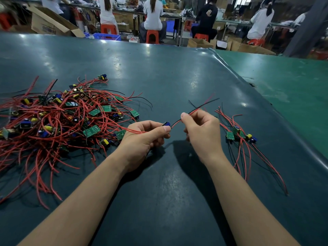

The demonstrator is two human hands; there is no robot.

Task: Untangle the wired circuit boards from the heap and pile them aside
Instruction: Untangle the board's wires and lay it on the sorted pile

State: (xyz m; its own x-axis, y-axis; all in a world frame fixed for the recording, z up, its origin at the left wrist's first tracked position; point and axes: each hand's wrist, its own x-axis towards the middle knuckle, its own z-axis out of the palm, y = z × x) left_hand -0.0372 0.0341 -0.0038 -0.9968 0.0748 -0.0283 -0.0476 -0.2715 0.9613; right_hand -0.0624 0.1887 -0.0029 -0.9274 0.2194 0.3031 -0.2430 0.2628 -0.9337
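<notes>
Left hand (142,134) pinching a small circuit board (166,124) just right of the heap (58,119); right hand (200,126) pinching its red and black wires (198,108). Sorted pile (238,134) farther right of the heap, on the table (168,77).

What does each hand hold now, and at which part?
The left hand pinches one circuit board at its body. The right hand pinches that board's red and black wires partway along, free ends beyond.

left hand (143,137) gripping board (166,124), right hand (200,128) pinching its wires (204,103), heap (58,119) left
</notes>
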